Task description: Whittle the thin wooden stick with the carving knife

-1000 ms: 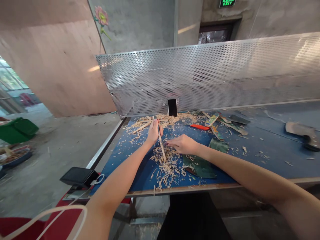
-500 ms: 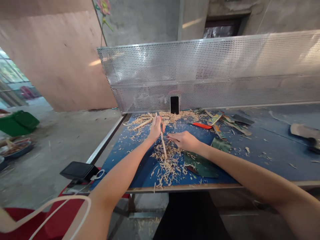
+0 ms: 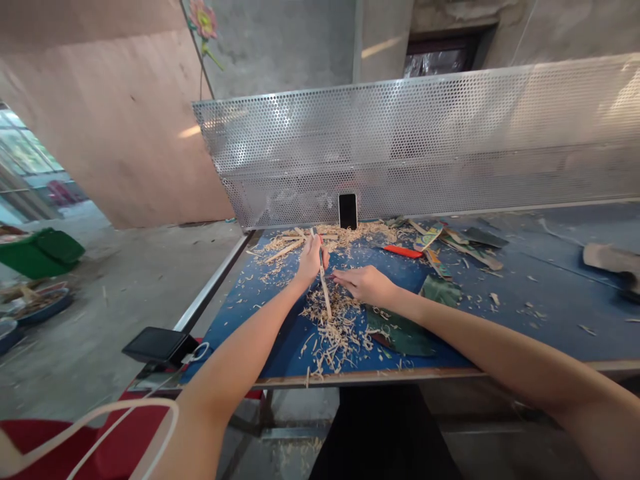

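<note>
My left hand (image 3: 311, 262) is closed around a thin pale wood strip (image 3: 326, 297), which slants down toward the table's front edge. Just right of the strip, my right hand (image 3: 367, 283) pinches a small dark tool whose shape is mostly hidden; its tip is beside the strip. Curled wood shavings (image 3: 337, 333) lie in a heap on the blue table (image 3: 280, 333) beneath the strip's lower end. More pale sticks (image 3: 285, 251) rest among shavings beyond my left hand.
A phone (image 3: 348, 211) stands against the perforated metal screen (image 3: 380, 147). Right of it lie a red-handled tool (image 3: 403, 251), a dark green sheet (image 3: 403, 333) and scraps (image 3: 470, 250). A black device (image 3: 160, 345) with a white cable sits at the left corner.
The view has shifted slightly. Both hands keep nearly the same places, with the wood strip still in my left hand.
</note>
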Demonstrator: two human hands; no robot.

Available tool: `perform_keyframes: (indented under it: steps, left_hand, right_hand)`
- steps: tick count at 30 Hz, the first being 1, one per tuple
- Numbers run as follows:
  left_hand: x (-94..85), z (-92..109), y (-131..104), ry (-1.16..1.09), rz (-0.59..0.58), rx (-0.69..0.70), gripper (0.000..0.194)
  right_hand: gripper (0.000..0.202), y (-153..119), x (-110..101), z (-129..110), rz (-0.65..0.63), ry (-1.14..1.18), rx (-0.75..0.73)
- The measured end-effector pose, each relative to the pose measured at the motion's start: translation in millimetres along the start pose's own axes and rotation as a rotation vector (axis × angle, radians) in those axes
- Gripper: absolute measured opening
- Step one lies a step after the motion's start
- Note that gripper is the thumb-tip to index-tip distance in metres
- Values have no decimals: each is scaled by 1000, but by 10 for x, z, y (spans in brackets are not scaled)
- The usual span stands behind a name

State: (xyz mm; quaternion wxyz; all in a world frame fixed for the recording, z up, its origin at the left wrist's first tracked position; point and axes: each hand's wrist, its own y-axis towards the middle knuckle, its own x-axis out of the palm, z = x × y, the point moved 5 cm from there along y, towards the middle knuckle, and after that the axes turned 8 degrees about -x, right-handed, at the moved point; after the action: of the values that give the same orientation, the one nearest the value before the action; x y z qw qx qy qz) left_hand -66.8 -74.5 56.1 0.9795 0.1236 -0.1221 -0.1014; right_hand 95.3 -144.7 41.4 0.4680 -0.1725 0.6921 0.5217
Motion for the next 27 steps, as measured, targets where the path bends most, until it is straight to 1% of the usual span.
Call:
perform_keyframes:
  steps: [5,9,12,16,22,24,27]
  left_hand:
    - [2,0,-12,-8,-3,2,50]
    - [-23,-5,-15,-8,-1,5,52]
    - [-9,2,-14,3,-14,9,51]
    - [26,29,-18,27,-5,22,51]
    - [9,29,-14,64,39,9,52]
    - [-8,22,-14,65,46,9,52]
    - [-41,4,-18,61,46,-2,53]
  right_hand:
    - [39,13,36,-13,-37,7,3]
    - [36,11,-2,-37,-74,44,-35]
    - [36,8,-37,-17,-72,31,-57]
    - [36,23,-26,28,-40,-17,-21]
    - [36,52,23,5,-75,-28,14]
    - [36,48,3,-23,-92,-38,-4]
    - [33,23,-11,-101,-145,-65,-93]
